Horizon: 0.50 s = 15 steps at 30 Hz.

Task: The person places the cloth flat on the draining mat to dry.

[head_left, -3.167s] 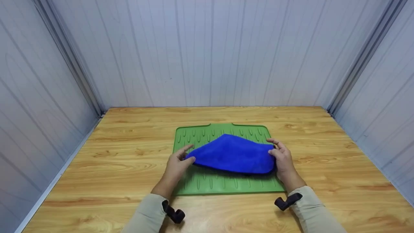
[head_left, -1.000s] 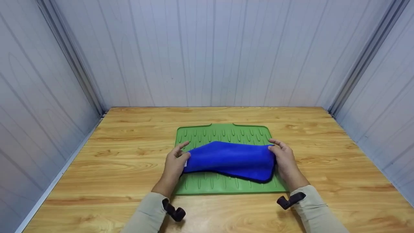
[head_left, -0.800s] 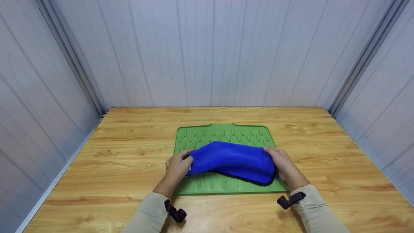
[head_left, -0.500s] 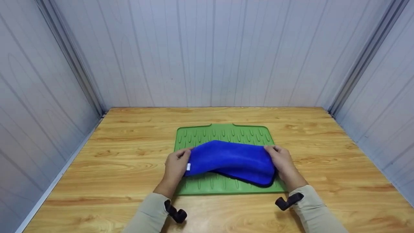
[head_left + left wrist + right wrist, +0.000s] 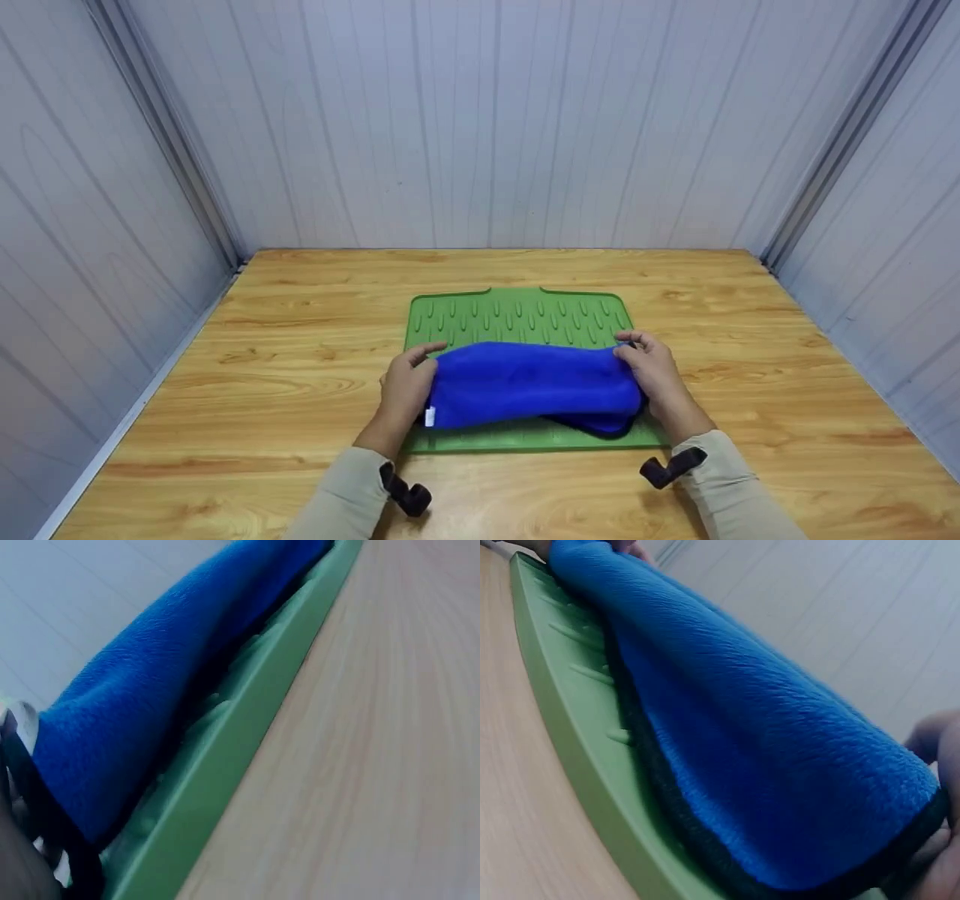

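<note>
A blue plush towel [image 5: 525, 382] with dark edging and a small white tag at its left end is stretched between both hands, folded over. My left hand [image 5: 409, 382] pinches its left end, thumb on the near side and index finger reaching forward. At the opposite end my right hand [image 5: 651, 371] grips the corner with the thumb on top and the fingers behind. Under the towel lies a green ridged mat [image 5: 517, 300]. In the right wrist view the towel's dark-bound lower edge hangs close over the mat's ridges, and a bit of the right hand [image 5: 937, 840] shows at the edge.
The mat rests on a wood-grain table [image 5: 300, 360], with its raised rim [image 5: 225, 742] toward the front. A pale panel wall [image 5: 480, 135] stands behind, with side walls left and right. Each sleeve carries a black wrist mount [image 5: 671, 466].
Both hands keep hold of the towel. Its top fold has come toward the front, uncovering more of the mat behind. The left end hangs lower, with the white tag further down.
</note>
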{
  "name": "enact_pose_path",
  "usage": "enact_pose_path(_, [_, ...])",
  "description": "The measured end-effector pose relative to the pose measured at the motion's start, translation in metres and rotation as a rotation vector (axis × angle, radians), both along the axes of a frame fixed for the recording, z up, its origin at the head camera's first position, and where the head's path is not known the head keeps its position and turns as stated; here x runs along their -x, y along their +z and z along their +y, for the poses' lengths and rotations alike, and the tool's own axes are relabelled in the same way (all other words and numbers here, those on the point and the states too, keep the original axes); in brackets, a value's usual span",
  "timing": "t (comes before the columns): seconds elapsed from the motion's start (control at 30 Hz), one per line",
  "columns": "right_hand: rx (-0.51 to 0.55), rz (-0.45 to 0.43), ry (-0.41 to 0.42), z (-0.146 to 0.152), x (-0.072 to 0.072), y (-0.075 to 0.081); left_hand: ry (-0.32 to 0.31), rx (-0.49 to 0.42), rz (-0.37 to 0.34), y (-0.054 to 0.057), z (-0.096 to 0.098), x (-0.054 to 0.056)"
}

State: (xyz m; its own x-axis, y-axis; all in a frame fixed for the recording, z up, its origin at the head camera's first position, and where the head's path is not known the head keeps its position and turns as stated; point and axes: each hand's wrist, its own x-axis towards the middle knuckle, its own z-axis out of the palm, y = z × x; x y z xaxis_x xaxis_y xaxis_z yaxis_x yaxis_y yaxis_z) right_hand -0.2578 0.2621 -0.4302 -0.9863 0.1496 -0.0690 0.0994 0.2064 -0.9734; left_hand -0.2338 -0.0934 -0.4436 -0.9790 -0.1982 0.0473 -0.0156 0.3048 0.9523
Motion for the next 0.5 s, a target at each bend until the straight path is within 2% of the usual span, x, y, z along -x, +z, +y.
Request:
enact_pose_path(0.13, [-0.086,-0.077,0.087,0.0022,-0.0014,0.0009,-0.025,0.185,0.002,-0.0017,0.0007,0.0009])
enact_pose_path(0.2, [-0.141,-0.085,0.099,0.0024,-0.0021,0.0011,-0.013,0.211,0.012,-0.0023,0.0008,0.0010])
enact_pose_path(0.27, [-0.202,-0.068,0.088,0.0023,-0.0027,0.0011,0.009,0.199,0.027,-0.0029,0.0005,0.0004])
enact_pose_path(0.37, [-0.246,0.019,-0.006,0.0021,-0.0024,0.0005,0.069,0.147,0.079,-0.0027,-0.0003,-0.0005])
enact_pose_path(0.5, [-0.197,0.196,-0.153,0.0015,-0.0002,-0.0012,0.180,0.102,0.171,-0.0007,-0.0012,-0.0018])
